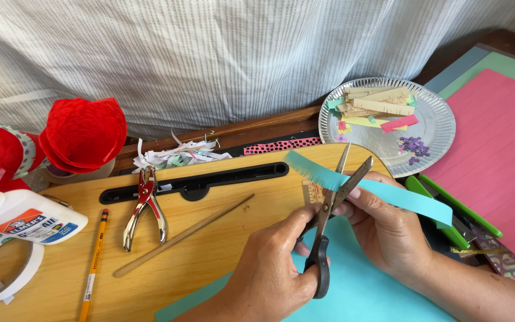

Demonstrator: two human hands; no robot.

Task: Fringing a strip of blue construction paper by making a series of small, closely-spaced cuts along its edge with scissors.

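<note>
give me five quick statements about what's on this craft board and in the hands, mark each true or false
1. The left hand holds black-handled scissors with the blades open. True.
2. The right hand holds a red paper strip. False: the strip is teal, fringed at its left end.
3. A pencil lies on the wooden board left of a hole punch. True.
4. The foil plate is bare. False: it holds paper strips and small purple bits.
5. The glue bottle stands at the right edge. False: it lies at the left.
</note>
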